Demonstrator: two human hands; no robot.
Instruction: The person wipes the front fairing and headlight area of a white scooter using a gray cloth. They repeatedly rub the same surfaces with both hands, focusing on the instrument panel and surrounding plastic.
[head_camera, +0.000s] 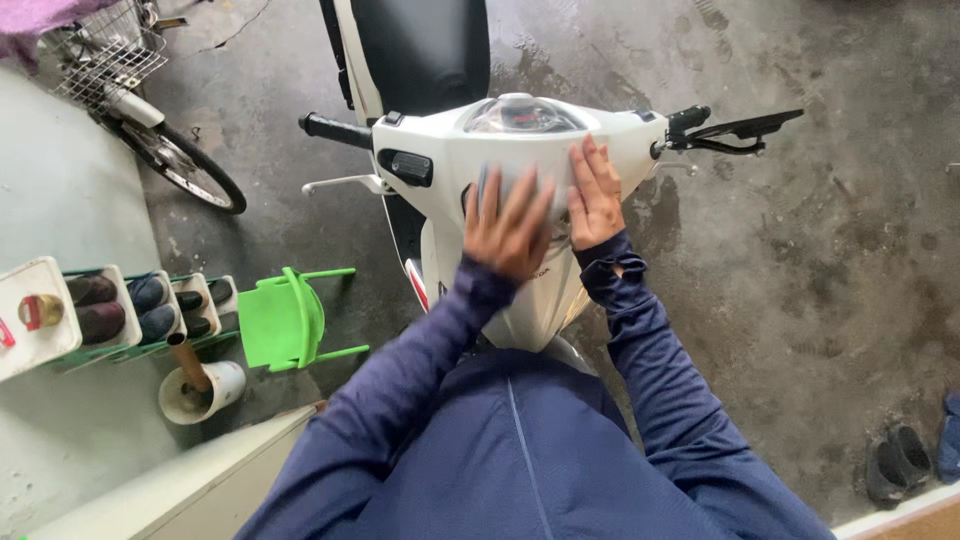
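Both hands lie flat, fingers spread, gripping nothing: left hand (507, 232) and right hand (595, 200) pressing the white scooter's front cover (520, 180), speedometer dome (522, 115) just beyond fingertips.

There was one white scooter (520, 150), two hands on it, one green plastic chair (285, 320), one bicycle (150, 110) and one shoe rack (120, 310)

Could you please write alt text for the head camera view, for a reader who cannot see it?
Seen from above, a person in dark blue sleeves presses the left hand and right hand on a white scooter's front panel. A green plastic chair lies tipped on wet concrete.
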